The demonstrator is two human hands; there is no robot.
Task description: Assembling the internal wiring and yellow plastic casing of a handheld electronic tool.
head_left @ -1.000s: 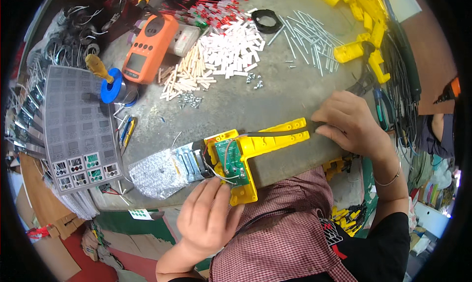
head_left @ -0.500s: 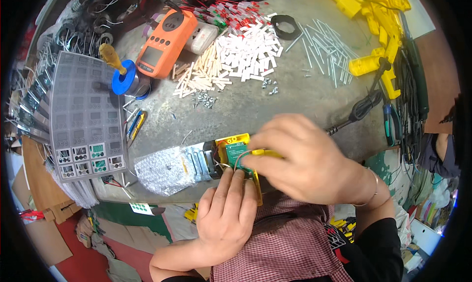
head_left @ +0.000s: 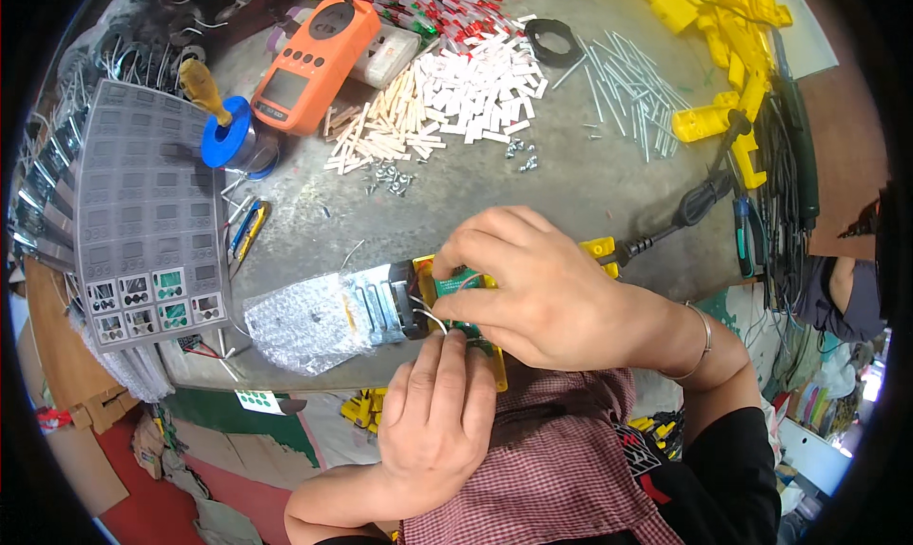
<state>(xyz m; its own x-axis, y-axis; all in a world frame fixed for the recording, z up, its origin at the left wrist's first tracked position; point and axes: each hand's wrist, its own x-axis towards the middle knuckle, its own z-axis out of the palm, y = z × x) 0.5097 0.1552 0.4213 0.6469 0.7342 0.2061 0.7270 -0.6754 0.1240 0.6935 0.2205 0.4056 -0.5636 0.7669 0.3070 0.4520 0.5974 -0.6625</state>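
A yellow plastic housing [head_left: 501,369] lies near the table's front edge, with a green circuit board [head_left: 447,286] inside it. My right hand [head_left: 547,298] covers most of the board, thumb and fingers closed about it; the fingertips' exact hold is partly hidden. My left hand [head_left: 435,407] rests at the housing's near side, its straight fingers together and pressing there beside thin white wires [head_left: 435,319]. To the left, a metal part [head_left: 380,302] joins the housing and extends into bubble wrap [head_left: 304,328]. A black cable [head_left: 647,243] comes from the housing's right end.
An orange multimeter [head_left: 302,74], a blue solder spool [head_left: 228,141] and a grey printed sheet [head_left: 152,203] lie left. Small white sleeves [head_left: 485,84], beige strips [head_left: 385,126], screws [head_left: 392,179] and metal rods [head_left: 628,88] lie beyond. Yellow housings [head_left: 732,31] and pliers [head_left: 748,236] lie right.
My right hand has moved left and slightly up over the board, now sharp rather than blurred. The left hand has barely moved. The view has shifted a little.
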